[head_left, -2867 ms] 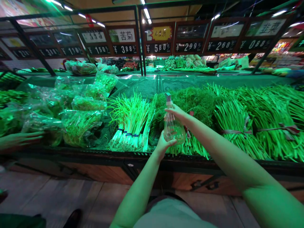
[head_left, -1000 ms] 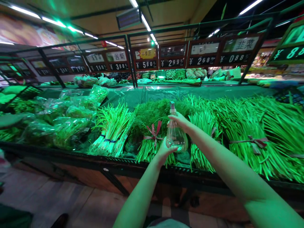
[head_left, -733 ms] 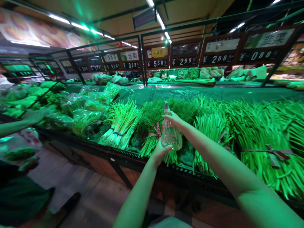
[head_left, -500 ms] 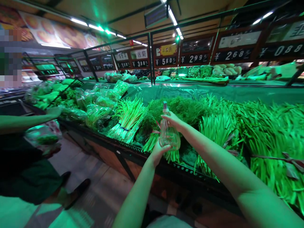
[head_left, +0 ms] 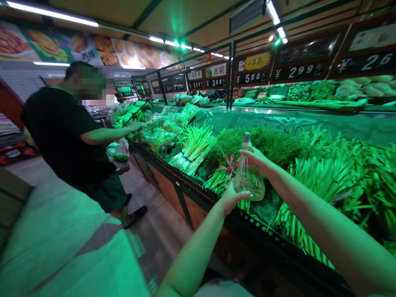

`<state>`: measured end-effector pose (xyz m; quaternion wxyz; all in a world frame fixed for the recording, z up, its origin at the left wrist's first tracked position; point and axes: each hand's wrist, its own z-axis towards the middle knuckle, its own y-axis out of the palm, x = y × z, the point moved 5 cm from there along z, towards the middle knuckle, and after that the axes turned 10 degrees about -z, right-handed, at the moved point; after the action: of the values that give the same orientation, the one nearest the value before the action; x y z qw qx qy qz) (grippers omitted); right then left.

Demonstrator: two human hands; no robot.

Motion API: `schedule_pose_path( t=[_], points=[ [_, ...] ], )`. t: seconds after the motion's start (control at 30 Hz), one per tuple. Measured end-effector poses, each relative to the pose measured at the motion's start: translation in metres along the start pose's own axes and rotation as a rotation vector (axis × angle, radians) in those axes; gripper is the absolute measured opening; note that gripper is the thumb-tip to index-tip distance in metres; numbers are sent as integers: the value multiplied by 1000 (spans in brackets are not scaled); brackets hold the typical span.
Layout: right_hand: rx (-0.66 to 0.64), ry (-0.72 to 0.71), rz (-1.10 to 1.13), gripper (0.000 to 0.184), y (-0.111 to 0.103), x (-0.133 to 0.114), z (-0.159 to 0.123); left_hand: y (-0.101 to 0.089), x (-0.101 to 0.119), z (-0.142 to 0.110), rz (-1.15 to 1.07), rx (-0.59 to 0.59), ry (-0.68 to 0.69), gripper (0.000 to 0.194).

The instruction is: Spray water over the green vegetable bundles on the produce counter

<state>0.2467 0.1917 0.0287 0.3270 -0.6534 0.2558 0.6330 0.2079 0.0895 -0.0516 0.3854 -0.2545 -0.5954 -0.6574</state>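
Observation:
A clear plastic spray bottle (head_left: 247,179) with a pale nozzle stands upright between both my hands. My left hand (head_left: 230,199) cups its round base from below, fingers curled against it. My right hand (head_left: 258,161) wraps the bottle's neck just under the nozzle. The bottle hovers over the front edge of a produce display (head_left: 198,189), above bundles of green stalks tied with red ribbon (head_left: 227,163) and a mound of feathery greens (head_left: 269,142).
Another person in a dark shirt (head_left: 66,132) stands at the left, reaching into bagged greens (head_left: 157,132) and holding a plastic bag (head_left: 117,152). Tied scallions (head_left: 193,146) lie left of the bottle. Long chives (head_left: 340,177) fill the right. Price signs (head_left: 253,76) hang overhead.
My view has swung left, bringing the other person fully into sight. Both hands have stayed on the bottle in the same grip, and the display now runs diagonally.

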Motion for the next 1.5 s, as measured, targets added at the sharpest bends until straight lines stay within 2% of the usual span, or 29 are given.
schedule_pose_path(
  t=[0.1, 0.27, 0.4, 0.53, 0.67, 0.77, 0.9, 1.03, 1.13, 1.33, 1.5],
  points=[
    [66, -23, -6, 12, -19, 1, -12, 12, -9, 1, 3, 15, -38, 77],
    [178, 44, 26, 12, -58, 3, -39, 53, -23, 7, -27, -201, -64, 65],
    [251, 86, 8, 9, -91, 4, -66, 85, -38, 11, -44, -270, -125, 67],
    [398, 113, 40, 9, -121, 4, -97, 115, -55, 13, -63, -370, -183, 67],
    [497, 196, 18, 12, -137, 1, -126, 139, -70, 8, -47, -440, -262, 74],
    [560, 252, 26, 14, -143, 0, -143, 149, -75, 3, -31, -448, -280, 81],
    [629, 273, 41, 15, -146, 2, -156, 155, -79, -1, -17, -507, -286, 83],
    [680, 263, 23, 14, -145, 0, -163, 152, -83, -3, -41, -548, -289, 77],
    [665, 254, 14, 13, -140, -3, -163, 149, -81, -6, -60, -553, -295, 71],
    [652, 278, 9, 12, -123, -1, -155, 137, -61, -15, -92, -494, -260, 79],
    [564, 232, 46, 8, -96, -5, -135, 116, -40, -19, -111, -430, -283, 71]
  ],
)
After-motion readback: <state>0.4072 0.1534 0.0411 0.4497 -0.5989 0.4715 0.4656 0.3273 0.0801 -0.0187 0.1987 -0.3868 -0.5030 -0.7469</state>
